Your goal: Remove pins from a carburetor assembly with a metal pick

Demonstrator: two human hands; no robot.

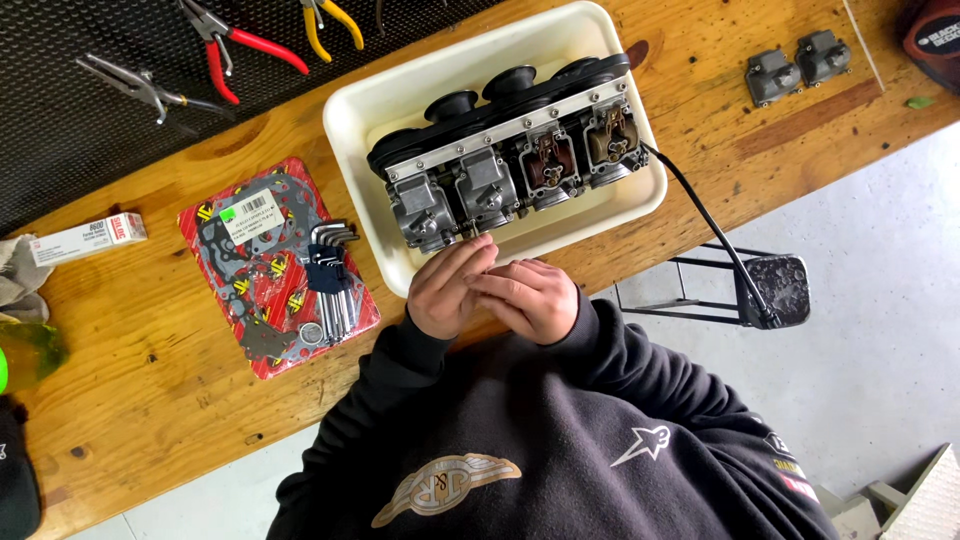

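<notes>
A bank of carburetors (500, 165) lies in a white plastic tray (400, 100) on the wooden bench; two float bowls are on and two bodies are uncovered, showing brass parts. My left hand (447, 288) and my right hand (530, 300) meet at the tray's near rim, just below the carburetors. Their fingertips are bunched together and touch each other. Anything small pinched between them is hidden. The left fingertips lie closest to the second float bowl (487, 190).
Two removed float bowls (797, 66) sit at the bench's far right. A set of hex keys (333, 275) lies on a red gasket card (265, 260). A small white box (88, 238) is at the left. Pliers (240, 40) rest on a black mat. A black stool (770, 285) stands beside the bench.
</notes>
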